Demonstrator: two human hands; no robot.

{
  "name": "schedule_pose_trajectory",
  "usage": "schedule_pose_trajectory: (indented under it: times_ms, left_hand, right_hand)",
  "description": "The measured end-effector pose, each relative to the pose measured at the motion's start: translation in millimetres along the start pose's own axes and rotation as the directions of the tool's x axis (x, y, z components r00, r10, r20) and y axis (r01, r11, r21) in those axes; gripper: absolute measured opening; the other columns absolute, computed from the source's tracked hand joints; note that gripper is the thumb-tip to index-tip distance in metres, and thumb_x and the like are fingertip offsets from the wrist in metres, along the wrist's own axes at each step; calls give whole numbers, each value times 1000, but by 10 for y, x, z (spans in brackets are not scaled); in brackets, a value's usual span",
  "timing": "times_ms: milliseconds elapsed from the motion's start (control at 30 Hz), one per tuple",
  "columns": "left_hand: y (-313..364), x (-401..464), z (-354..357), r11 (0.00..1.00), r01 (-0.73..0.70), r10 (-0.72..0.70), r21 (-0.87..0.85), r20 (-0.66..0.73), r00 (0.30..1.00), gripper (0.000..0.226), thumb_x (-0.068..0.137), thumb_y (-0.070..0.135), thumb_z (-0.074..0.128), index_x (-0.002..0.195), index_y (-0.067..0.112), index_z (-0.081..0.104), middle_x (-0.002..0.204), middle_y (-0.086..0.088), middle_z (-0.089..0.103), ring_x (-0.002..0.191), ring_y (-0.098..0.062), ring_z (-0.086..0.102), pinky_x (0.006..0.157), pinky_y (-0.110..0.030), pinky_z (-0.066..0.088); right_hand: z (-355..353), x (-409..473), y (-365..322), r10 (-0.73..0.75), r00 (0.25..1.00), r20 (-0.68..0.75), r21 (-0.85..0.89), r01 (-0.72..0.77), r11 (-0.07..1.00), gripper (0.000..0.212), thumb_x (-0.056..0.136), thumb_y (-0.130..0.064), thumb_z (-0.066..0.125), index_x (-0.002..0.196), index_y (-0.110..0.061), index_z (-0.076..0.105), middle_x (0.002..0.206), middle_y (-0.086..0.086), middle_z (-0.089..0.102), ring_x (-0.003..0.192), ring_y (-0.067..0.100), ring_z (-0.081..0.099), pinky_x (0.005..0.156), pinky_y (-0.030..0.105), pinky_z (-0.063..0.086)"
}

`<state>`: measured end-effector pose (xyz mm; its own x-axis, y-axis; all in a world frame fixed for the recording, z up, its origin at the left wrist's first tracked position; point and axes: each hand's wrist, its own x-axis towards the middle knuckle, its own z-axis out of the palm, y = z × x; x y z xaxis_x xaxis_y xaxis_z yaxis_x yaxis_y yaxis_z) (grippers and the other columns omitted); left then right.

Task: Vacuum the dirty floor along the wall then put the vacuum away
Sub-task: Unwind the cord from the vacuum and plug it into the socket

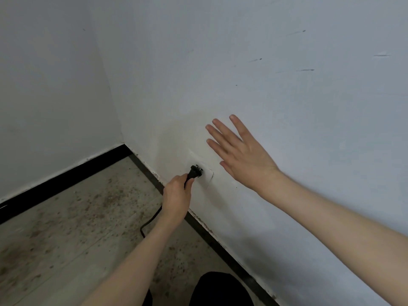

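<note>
A person crouched in a room corner grips a black plug (194, 171) in the left hand (176, 195), fingers curled round its body, the prongs at a white wall socket (204, 173) low on the wall; whether they are seated cannot be told. The left forearm reaches in from 6 o'clock, and the plug's black cord (151, 220) trails from under the wrist toward 7 o'clock across the floor (66, 228). The right hand (240, 151), at 2 o'clock from the plug, is spread flat with straight fingers against or just off the white wall (265, 62), holding nothing, its arm entering from 4 o'clock. Brown dirt specks the grey floor along the black baseboard (66, 175). The vacuum itself is out of view.
</note>
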<state>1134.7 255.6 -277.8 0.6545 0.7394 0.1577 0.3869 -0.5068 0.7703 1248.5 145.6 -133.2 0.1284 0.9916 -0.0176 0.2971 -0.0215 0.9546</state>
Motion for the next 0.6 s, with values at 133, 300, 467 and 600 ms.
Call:
schedule_pose_trajectory:
  times_ms: [133, 300, 467, 600]
  left_hand:
    - [54, 52, -21, 995, -88, 90, 54, -40, 995, 21, 96, 11, 55, 88, -5, 66, 68, -2, 44, 56, -15, 38, 46, -16, 19]
    - [81, 82, 33, 991, -124, 127, 56, -64, 990, 18, 91, 5, 60, 77, -5, 65, 62, -1, 42, 50, -13, 35, 44, -15, 16]
    - [88, 96, 45, 992, -90, 95, 88, -64, 993, 20, 94, 7, 56, 81, -6, 65, 65, -3, 43, 54, -16, 37, 45, -20, 18]
    - [214, 150, -115, 972, -21, -14, 233, 150, 989, 30, 100, 20, 45, 90, -3, 62, 75, -11, 54, 64, -20, 48, 54, -27, 31]
  right_hand:
    - [12, 0, 5, 2, 1000, 2, 25, -2, 1000, 65, 104, -47, 17, 155, -10, 3, 162, 19, -4, 148, 40, -5, 90, 70, -34]
    - [34, -8, -19, 2, 1000, 24, 31, -3, 1000, 65, 104, -45, 20, 155, -7, 2, 161, 21, -7, 147, 43, -8, 89, 71, -36]
    - [48, 2, -32, 2, 1000, 24, 41, -3, 999, 65, 105, -43, 21, 155, -6, 1, 161, 22, -8, 146, 44, -9, 90, 71, -35]
    - [3, 23, -11, -6, 996, 89, 51, 1, 999, 68, 104, -43, 25, 154, -6, -3, 160, 23, -11, 146, 43, -11, 90, 71, -35]
